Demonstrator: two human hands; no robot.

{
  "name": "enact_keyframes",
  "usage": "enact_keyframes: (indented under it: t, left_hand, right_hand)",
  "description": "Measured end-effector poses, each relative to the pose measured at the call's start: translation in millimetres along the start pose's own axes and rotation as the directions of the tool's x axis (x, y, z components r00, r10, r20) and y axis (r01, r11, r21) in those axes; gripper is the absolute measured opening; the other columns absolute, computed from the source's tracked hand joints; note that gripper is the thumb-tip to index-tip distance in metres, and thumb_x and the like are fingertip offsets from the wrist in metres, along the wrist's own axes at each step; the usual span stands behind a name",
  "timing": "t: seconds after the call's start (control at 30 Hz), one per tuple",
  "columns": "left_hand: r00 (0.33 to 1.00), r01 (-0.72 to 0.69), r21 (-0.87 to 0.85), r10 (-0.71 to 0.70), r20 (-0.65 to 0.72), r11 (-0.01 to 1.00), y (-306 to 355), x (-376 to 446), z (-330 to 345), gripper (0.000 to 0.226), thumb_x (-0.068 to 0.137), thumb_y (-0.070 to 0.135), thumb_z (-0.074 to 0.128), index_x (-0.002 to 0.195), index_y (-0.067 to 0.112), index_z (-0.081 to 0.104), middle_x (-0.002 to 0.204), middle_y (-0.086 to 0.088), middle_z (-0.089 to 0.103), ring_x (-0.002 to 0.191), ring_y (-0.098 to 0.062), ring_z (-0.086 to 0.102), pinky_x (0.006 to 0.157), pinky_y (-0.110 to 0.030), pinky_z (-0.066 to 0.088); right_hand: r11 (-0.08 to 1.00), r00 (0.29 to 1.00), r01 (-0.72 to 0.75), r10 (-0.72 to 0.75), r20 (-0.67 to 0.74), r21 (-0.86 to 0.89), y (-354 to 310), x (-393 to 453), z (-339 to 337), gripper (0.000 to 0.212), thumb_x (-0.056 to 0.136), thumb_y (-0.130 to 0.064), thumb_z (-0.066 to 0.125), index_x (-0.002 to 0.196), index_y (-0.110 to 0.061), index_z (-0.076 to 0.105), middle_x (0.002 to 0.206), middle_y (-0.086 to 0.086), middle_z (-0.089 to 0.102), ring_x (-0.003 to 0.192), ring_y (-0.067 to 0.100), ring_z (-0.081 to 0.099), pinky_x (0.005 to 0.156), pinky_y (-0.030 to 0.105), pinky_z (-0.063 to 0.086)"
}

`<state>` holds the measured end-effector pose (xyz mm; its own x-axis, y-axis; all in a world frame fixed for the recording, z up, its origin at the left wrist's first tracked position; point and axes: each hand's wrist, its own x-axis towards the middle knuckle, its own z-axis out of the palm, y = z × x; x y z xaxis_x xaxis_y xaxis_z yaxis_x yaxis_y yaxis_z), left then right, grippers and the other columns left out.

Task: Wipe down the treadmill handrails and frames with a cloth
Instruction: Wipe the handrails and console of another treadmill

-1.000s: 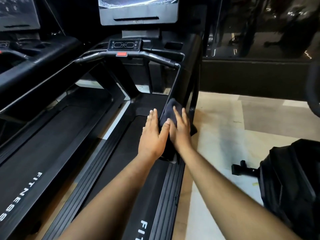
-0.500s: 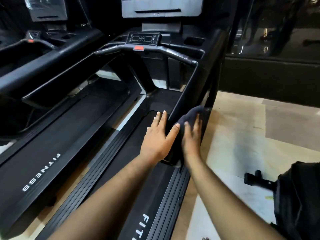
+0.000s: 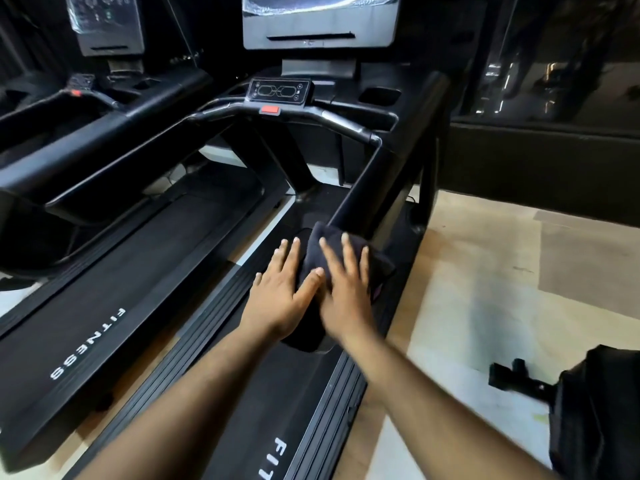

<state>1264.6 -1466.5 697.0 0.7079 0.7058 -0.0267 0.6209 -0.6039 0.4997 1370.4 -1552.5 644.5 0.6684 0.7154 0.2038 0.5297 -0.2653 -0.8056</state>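
both hands, the left hand and right hand with fingers straight, press a dark cloth low on the treadmill's right upright, so the front handrail and the left-side frame seemingly remain.

**Both hands flat, side by side**

Both forearms reach in from 6 o'clock toward 12. The left hand lies palm down, fingers straight and slightly spread. The right hand, just beside it at 3 o'clock, presses flat with fingers splayed; the left thumb touches it.
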Motion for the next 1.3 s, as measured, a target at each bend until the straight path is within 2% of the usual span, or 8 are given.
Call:
enact_keyframes:
  t: [0.23, 0.43, 0.63, 0.9, 1.07, 1.13, 1.23, 1.3]
  left_hand:
    - [0.999, 0.020, 0.160, -0.024, 0.022, 0.987, 8, -1, -2, 0.103, 0.078, 0.089, 0.012, 0.164, 0.032, 0.002, 0.173, 0.004, -0.001, 0.159, -0.012, 0.001, 0.128, -0.050, 0.012]
    - [1.000, 0.016, 0.026, -0.016, 0.005, 1.000, 8, -5, -2, 0.100, 0.081, 0.086, 0.015, 0.165, 0.032, 0.003, 0.173, 0.008, -0.005, 0.158, -0.005, -0.003, 0.129, -0.049, 0.009]
    - [0.999, -0.032, -0.114, 0.033, 0.002, 0.993, 4, -4, -2, 0.097, 0.083, 0.081, 0.019, 0.164, 0.030, 0.006, 0.164, 0.022, -0.004, 0.150, 0.009, -0.009, 0.130, -0.046, 0.007]
    - [0.998, -0.062, 0.163, 0.061, 0.008, 0.985, 7, -6, -1, 0.101, 0.080, 0.087, 0.011, 0.165, 0.033, -0.001, 0.173, 0.005, -0.007, 0.159, -0.011, -0.006, 0.129, -0.050, 0.003]
    - [0.996, -0.093, 0.208, 0.091, 0.021, 0.974, 7, -6, -3, 0.105, 0.078, 0.090, 0.010, 0.165, 0.033, -0.003, 0.172, 0.007, -0.012, 0.158, -0.010, -0.010, 0.128, -0.051, 0.000]
    - [0.994, -0.112, 0.266, 0.105, 0.039, 0.958, 7, -5, -4, 0.106, 0.078, 0.091, 0.011, 0.165, 0.032, -0.004, 0.172, 0.005, -0.013, 0.158, -0.011, -0.011, 0.127, -0.051, -0.001]
    - [0.990, -0.138, 0.335, 0.117, 0.084, 0.932, 12, -1, -7, 0.103, 0.083, 0.090, 0.013, 0.165, 0.031, -0.007, 0.172, 0.005, -0.016, 0.157, -0.009, -0.015, 0.127, -0.050, -0.004]
    - [0.987, -0.151, 0.338, 0.121, 0.108, 0.929, 13, 3, -6, 0.105, 0.079, 0.090, 0.009, 0.164, 0.031, -0.007, 0.171, 0.007, -0.016, 0.157, -0.008, -0.015, 0.127, -0.051, -0.004]
  right_hand:
    - [0.981, 0.988, -0.111, 0.126, 0.087, -0.161, -13, 86, -14, 0.054, 0.101, -0.056, 0.044, 0.154, -0.051, 0.033, 0.171, -0.016, 0.000, 0.156, 0.027, -0.018, 0.106, 0.086, 0.010]
    - [0.979, 0.996, -0.034, 0.050, 0.076, -0.199, -9, 71, -17, 0.066, 0.097, -0.069, 0.031, 0.158, -0.046, 0.025, 0.172, -0.011, 0.001, 0.158, 0.027, -0.012, 0.112, 0.080, 0.016]
    - [0.998, 0.997, 0.053, -0.050, 0.054, -0.043, 11, 26, -1, 0.073, 0.093, -0.072, 0.027, 0.160, -0.044, 0.025, 0.173, -0.007, 0.003, 0.158, 0.027, -0.010, 0.121, 0.068, 0.015]
    - [0.967, 0.971, -0.168, 0.196, -0.139, 0.191, 11, 54, -4, 0.068, 0.096, -0.060, 0.055, 0.158, -0.041, 0.033, 0.173, -0.002, 0.006, 0.158, 0.027, 0.000, 0.126, 0.049, 0.006]
    - [0.941, 0.975, -0.085, 0.147, -0.169, 0.327, 13, 0, 19, 0.071, 0.096, -0.059, 0.051, 0.160, -0.039, 0.027, 0.173, -0.003, 0.004, 0.157, 0.015, 0.001, 0.124, 0.032, 0.003]
    - [0.885, 0.948, -0.156, 0.259, -0.184, 0.439, 31, 28, 16, 0.073, 0.094, -0.064, 0.049, 0.159, -0.036, 0.032, 0.171, 0.001, 0.019, 0.157, 0.016, 0.013, 0.127, 0.032, 0.010]
    - [0.572, 0.801, -0.380, 0.597, -0.051, 0.727, 61, 67, 6, 0.094, 0.073, -0.085, 0.050, 0.154, -0.038, 0.044, 0.155, 0.005, 0.051, 0.143, 0.021, 0.047, 0.122, 0.043, 0.033]
    - [0.660, 0.816, -0.381, 0.570, -0.101, 0.647, 52, 61, 7, 0.100, 0.073, -0.087, 0.042, 0.158, -0.036, 0.035, 0.162, 0.005, 0.041, 0.149, 0.022, 0.039, 0.124, 0.045, 0.028]
